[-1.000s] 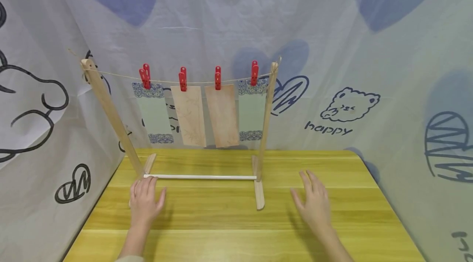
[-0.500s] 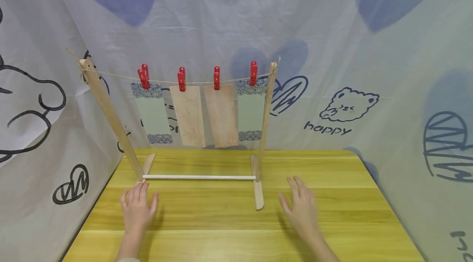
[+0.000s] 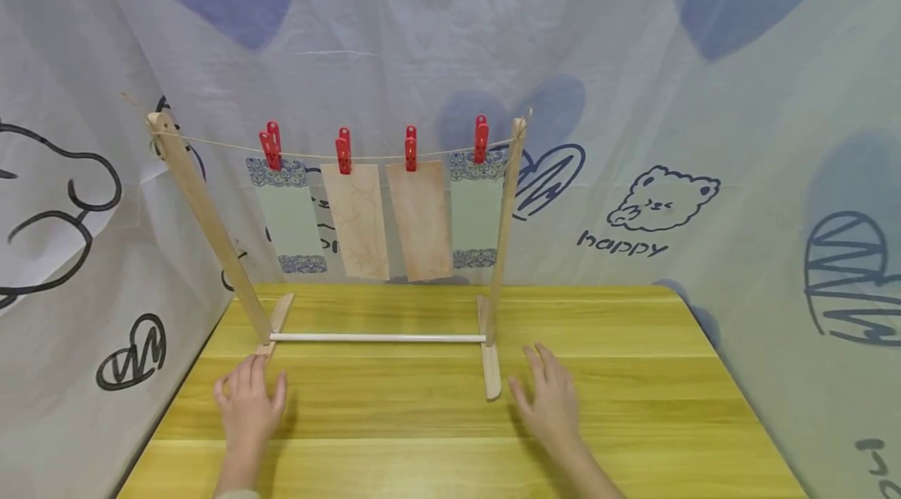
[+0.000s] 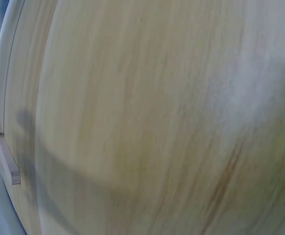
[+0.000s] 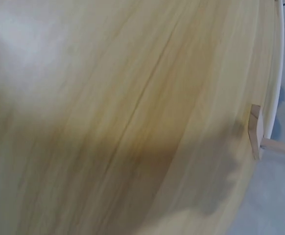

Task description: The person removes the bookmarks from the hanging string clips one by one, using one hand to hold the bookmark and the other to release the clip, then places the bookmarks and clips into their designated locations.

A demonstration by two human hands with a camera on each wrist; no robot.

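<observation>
In the head view my left hand is over the table near the left foot of a wooden drying rack, fingers spread and holding nothing. My right hand hovers to the right of the rack's right foot, fingers relaxed, nothing in it. A string runs between the two posts. Red clothespins pin several paper slips to it: a pale green one with blue patterned ends at the left, two beige ones in the middle, another green one at the right.
A white rod joins the rack's posts low over the yellow wood-grain table. Printed white cloth hangs behind and at both sides. The left wrist view shows a rack foot near the table's far edge.
Both hands draw back toward the near side and shift left; the left hand has come away from the rack's left foot. The rack, clothespins and paper slips stay as they were.
</observation>
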